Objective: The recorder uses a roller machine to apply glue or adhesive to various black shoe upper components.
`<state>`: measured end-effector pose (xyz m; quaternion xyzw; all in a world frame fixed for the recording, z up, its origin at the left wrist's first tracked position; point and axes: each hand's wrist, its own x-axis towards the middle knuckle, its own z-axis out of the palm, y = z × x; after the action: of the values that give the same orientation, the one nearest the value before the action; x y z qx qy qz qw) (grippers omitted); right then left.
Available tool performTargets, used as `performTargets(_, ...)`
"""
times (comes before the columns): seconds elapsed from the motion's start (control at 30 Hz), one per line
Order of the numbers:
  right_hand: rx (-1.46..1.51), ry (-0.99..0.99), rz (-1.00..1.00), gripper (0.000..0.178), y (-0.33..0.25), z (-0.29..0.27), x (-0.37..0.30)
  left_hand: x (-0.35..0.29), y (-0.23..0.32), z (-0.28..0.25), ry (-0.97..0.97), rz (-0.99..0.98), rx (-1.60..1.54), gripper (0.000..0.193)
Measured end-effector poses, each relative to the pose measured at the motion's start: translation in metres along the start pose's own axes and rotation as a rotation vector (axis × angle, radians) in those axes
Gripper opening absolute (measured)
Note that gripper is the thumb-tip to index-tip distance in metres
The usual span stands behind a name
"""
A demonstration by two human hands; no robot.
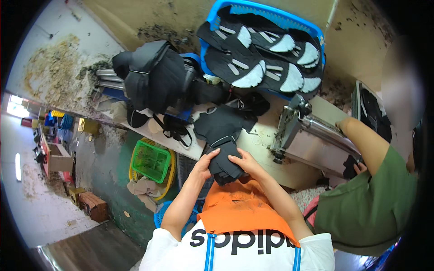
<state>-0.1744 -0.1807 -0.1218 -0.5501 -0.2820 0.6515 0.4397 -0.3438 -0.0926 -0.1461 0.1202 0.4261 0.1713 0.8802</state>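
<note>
Beige and grimy, a long worktable (264,153) crosses the view, its near edge facing the seated person. To the right, a co-worker in a green shirt (366,207) reaches in beside a metal machine frame (325,131) that stands on the table, one hand near a small dark piece (350,167). At the far side, a blue basket (271,8) holds overlapping black cut pieces (226,63) bearing white scalloped patches and pale strips. Left of it, a heap of black fabric (153,77) rises beside some metal rollers (108,77). An orange apron (244,207) covers the person's front over a white shirt. On the floor to the left, a yellow basket (168,187) has a smaller green basket (151,161) inside it. Loose black pieces (226,122) lie spread on the table, just beyond the hands. Between both hands, at the table's near edge and above the apron, is a layered black bundle (224,162); whether it rests on anything is hard to tell from this angle. The left hand (205,163) grips its left side and the right hand (246,161) its right side, thumbs on top, most of the fingers hidden beneath
</note>
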Motion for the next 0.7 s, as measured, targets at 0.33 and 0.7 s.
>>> performTargets(0.33, 0.265, 0.063, -0.148, 0.032, -0.048, -0.018, -0.017, -0.146, 0.214, 0.158, 0.033, 0.922, 0.43, 0.033)
performTargets(0.7, 0.263, 0.136, -0.067, 0.026, -0.037, -0.025, 0.031, -0.182, 0.412, 0.153, -0.541, 0.891, 0.494, 0.036)
